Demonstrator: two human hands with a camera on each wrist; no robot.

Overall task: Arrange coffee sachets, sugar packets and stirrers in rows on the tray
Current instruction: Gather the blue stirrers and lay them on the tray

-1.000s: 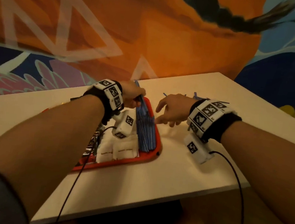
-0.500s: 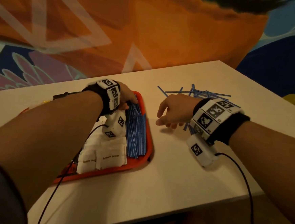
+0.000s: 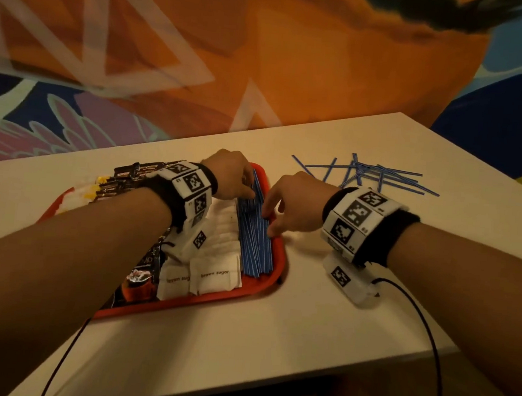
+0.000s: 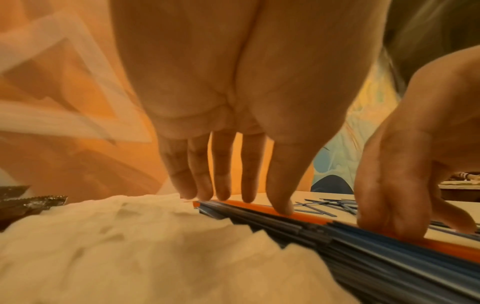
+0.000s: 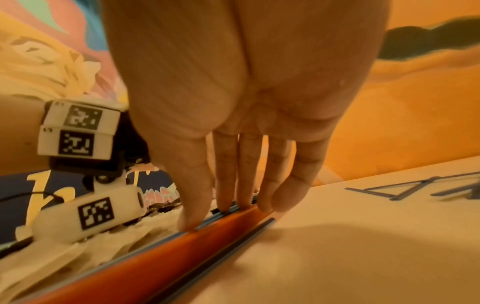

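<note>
Head view: both hands' straight fingers (image 3: 270, 209) press the stirrers (image 3: 255, 235) at the tray (image 3: 279, 263) edge; a shove could spill them onto the table (image 3: 242, 337).

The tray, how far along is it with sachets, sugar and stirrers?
Coffee sachets and sugar packets already lie in rows on the red tray. Left hand and right hand touch the tray's stirrer row. A loose stirrer pile waits on the table.
</note>
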